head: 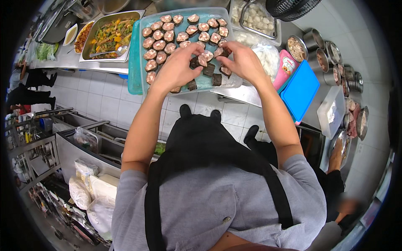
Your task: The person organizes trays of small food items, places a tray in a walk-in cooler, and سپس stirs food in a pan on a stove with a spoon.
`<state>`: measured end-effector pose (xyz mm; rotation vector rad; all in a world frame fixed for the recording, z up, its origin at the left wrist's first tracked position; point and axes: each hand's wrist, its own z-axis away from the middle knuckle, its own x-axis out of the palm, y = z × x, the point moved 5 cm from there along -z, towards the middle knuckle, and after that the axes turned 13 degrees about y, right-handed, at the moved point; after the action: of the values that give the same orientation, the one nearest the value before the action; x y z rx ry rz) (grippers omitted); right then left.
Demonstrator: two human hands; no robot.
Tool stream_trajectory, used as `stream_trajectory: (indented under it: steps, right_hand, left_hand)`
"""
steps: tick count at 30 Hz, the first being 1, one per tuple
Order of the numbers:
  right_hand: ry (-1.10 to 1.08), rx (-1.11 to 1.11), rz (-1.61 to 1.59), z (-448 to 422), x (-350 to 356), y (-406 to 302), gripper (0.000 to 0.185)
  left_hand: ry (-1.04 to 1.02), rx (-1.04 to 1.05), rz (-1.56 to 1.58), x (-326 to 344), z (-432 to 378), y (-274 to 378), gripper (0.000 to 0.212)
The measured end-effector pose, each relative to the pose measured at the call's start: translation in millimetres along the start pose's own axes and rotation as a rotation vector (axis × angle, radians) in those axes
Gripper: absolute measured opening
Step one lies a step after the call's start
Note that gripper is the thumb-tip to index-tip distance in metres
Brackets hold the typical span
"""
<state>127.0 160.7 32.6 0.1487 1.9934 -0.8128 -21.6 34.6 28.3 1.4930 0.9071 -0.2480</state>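
Before me a translucent plastic tray (231, 81) holds many dark-wrapped rolls (150, 54) with pink, white-flecked meat filling, most of them cut face up in loose rows. My left hand (179, 65) grips one roll piece (199, 61) between thumb and fingers, near the tray's middle. Just right of it, my right hand (244, 60) pinches another piece (220, 52) by its sides. Below the hands, a few pieces (216, 79) lie on their sides, dark wrapper showing. My fingers partly hide the pieces beneath them.
Left of the tray stand a teal lid (134, 84) and a steel pan of cooked vegetables (108, 36) with a spoon. On the right are a tub of white balls (254, 18), a pink bag (285, 67), a blue lid (300, 91) and several steel bowls (314, 38). A co-worker's arm (335, 158) reaches in at far right.
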Motion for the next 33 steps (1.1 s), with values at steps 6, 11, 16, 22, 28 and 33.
stream_trajectory:
  steps: [6, 11, 16, 22, 28, 33]
  right_hand:
    - [0.261, -0.243, 0.141, 24, -9, -15, 0.023]
    - [0.068, -0.075, 0.129, 41, 12, -47, 0.030]
    - [0.037, 0.029, 0.194, 44, 33, -52, 0.042]
    - [0.110, -0.039, 0.351, 35, 20, -51, 0.038]
    - [0.069, 0.017, 0.187, 28, 0, -33, 0.035]
    - [-0.195, 0.243, 0.258, 50, -11, -41, 0.039]
  left_hand:
    - [0.110, 0.191, -0.123, 0, 10, -2, 0.029]
    - [0.063, 0.057, -0.074, 6, 5, -13, 0.027]
    - [0.175, 0.274, -0.214, 4, 8, -3, 0.028]
    - [0.195, 0.139, -0.438, -12, 34, 18, 0.035]
    - [0.106, -0.132, -0.584, 8, 41, 21, 0.046]
    - [0.070, -0.276, -0.426, 16, 39, 8, 0.047]
